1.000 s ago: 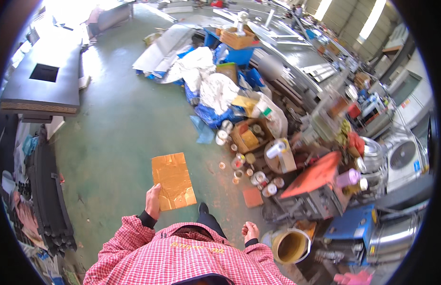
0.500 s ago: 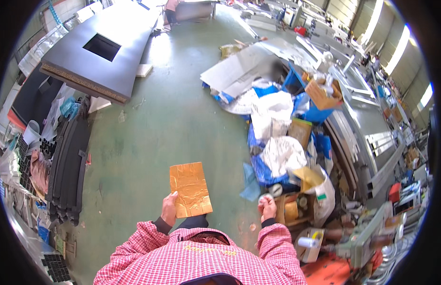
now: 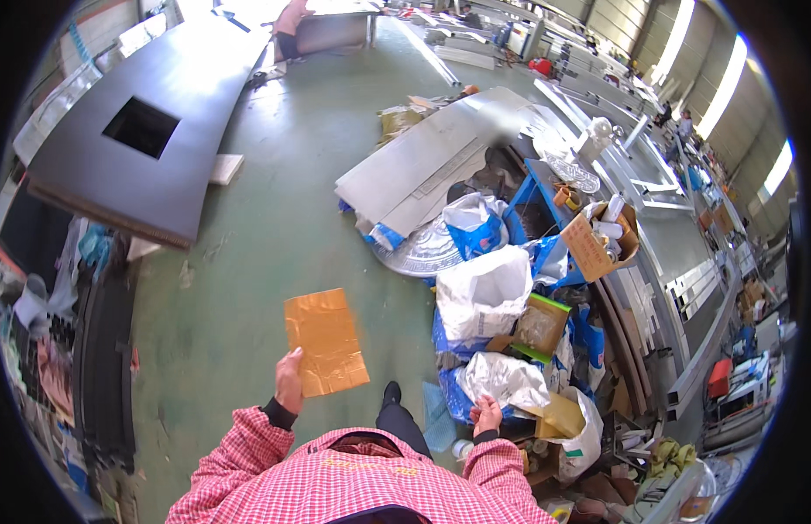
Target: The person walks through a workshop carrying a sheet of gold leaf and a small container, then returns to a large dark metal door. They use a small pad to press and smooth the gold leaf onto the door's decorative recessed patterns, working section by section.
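My left hand [image 3: 288, 381] is closed on the near edge of a flat, copper-brown rectangular sheet [image 3: 327, 342]. The sheet is creased, shiny in places, and held up above the green floor. My right hand [image 3: 486, 417] has its fingers curled in front of a white plastic sack [image 3: 507, 381]; whether anything small is inside them is hidden. Beside that hand stands an open-topped white sack [image 3: 585, 441] with a folded yellowish piece [image 3: 558, 414] at its mouth. Farther off, a larger white sack [image 3: 480, 297] leans in the pile.
A large dark panel [image 3: 174, 87] with a square cut-out lies at the far left, above stacked dark strips [image 3: 107, 367]. On the right, grey sheets [image 3: 423, 166], a carton of bottles [image 3: 593, 244] and metal bars [image 3: 694, 375] crowd the floor. A person [image 3: 289, 31] stands far ahead.
I have moved forward, so the pile and dark panel are nearer. The sheet stays in my left hand, a little farther left. One of my feet has come into view.
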{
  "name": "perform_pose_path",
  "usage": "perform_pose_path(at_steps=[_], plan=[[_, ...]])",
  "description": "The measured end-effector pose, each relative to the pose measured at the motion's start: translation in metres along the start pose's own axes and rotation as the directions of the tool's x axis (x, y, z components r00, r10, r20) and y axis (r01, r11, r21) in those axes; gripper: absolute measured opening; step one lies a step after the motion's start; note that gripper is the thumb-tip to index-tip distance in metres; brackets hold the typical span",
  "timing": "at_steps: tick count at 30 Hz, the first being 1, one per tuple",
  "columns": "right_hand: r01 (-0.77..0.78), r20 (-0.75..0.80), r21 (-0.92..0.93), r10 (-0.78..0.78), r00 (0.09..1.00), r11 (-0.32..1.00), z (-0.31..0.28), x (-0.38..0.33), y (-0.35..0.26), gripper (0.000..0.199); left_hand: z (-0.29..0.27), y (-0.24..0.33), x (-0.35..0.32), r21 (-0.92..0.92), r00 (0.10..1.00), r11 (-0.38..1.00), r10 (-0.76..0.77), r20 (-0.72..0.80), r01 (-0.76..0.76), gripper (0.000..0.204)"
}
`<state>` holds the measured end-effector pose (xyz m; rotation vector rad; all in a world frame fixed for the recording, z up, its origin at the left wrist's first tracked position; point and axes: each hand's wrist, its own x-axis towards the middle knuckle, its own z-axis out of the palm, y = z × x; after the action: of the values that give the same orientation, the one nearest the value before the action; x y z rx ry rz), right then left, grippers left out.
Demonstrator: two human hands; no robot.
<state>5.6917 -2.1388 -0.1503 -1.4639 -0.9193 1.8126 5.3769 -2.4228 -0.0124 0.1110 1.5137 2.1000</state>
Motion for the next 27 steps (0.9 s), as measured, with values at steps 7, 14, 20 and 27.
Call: perform_pose_path(at_steps=[7, 14, 20, 27], plan=[[0.164, 0.043, -0.016, -0.163, 0.986, 0.986, 0.142, 0.151, -0.101, 0.029, 0.073, 0.059, 0.12, -0.096, 0.994, 0.991, -0.097, -0.058, 0.091, 0.031], [0.273, -0.01, 0.011, -0.273, 0.962, 0.962, 0.255, 0.263, -0.202, 0.038, 0.112, 0.069, 0.267, -0.015, 0.993, 0.993, -0.115, -0.039, 0.114, 0.03], [0.418, -0.216, -0.042, -0.416, 0.883, 0.908, 0.256, 0.379, -0.257, 0.049, 0.166, 0.091, 0.381, 0.038, 0.989, 0.99, -0.139, 0.05, 0.137, 0.031], [0.458, -0.531, -0.321, -0.558, 0.638, 0.829, 0.238, 0.558, -0.318, 0.078, 0.235, 0.088, 0.47, 0.041, 0.988, 0.987, -0.155, 0.001, 0.155, 0.032]])
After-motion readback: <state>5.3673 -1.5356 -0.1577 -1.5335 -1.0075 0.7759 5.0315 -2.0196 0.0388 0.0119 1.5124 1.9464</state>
